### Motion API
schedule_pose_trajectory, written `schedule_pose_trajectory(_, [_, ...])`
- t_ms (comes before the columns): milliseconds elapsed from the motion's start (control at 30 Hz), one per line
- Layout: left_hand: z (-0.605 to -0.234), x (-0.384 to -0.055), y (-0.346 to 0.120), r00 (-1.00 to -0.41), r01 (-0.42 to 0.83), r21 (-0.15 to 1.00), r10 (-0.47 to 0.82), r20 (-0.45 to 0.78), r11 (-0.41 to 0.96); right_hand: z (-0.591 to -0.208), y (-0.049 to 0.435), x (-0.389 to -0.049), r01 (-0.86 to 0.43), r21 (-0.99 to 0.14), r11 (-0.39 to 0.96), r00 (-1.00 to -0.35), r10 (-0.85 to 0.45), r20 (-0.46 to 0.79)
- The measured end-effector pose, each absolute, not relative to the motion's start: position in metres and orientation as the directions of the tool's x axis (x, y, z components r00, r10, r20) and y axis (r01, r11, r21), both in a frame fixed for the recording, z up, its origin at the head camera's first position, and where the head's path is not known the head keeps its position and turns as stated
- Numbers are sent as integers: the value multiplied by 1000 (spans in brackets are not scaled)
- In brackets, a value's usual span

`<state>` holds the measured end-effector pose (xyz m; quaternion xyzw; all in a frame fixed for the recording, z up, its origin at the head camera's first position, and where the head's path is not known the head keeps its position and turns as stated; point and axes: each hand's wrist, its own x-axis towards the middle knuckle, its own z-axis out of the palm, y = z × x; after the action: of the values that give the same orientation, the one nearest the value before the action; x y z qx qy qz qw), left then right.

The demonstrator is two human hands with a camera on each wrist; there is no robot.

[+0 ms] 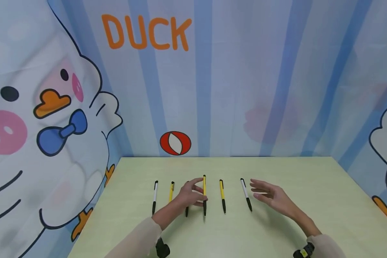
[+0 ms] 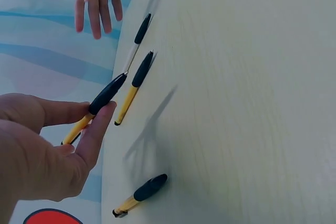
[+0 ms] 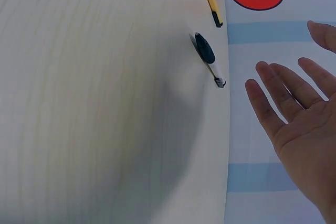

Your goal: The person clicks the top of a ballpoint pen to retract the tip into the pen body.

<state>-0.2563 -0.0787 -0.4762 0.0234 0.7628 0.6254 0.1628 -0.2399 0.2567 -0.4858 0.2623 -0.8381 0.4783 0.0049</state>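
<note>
My left hand (image 1: 188,193) pinches a yellow pen (image 1: 204,186) with a black grip between thumb and fingers. In the left wrist view this held pen (image 2: 106,97) is raised off the table, its shadow lying beneath. Below my left hand is another pen (image 1: 186,212), mostly hidden by it. A yellow pen (image 1: 222,190) and a white pen (image 1: 244,188), both with black grips, lie to the right. Just right of that white pen, my right hand (image 1: 274,199) hovers over the table, fingers extended and holding nothing; the right wrist view shows its spread fingers (image 3: 281,95).
On the left side of the pale table (image 1: 261,236) lie another white pen (image 1: 155,193) and a yellow pen (image 1: 171,192), the latter partly behind the left forearm. A blue striped curtain (image 1: 235,71) with duck drawings stands behind the table's far edge.
</note>
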Motion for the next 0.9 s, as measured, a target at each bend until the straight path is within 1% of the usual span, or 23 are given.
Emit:
schedule_pose_trajectory(133, [-470, -245, -77, -949, -138, 972, 256, -185, 190, -484, 247, -240, -442, -797, 412, -860, -446, 247])
schedule_pose_trajectory(367, [-460, -231, -71, -939, -58, 991, 331, -95, 119, -479, 227, -240, -454, -804, 382, -848, -461, 260])
schedule_pose_trajectory(567, [-461, -227, -68, -940, -41, 995, 334, -68, 88, -481, 206, -237, -458, -790, 407, -825, -525, 208])
schedule_pose_trajectory(700, [-463, -226, -67, -938, -47, 997, 341, -67, 67, -477, 193, -235, -461, -805, 373, -806, -555, 205])
schedule_pose_trajectory(900, [-462, -223, -67, -931, -43, 999, 361, -52, 32, -467, 176, -234, -499, -815, 293, -761, -599, 250])
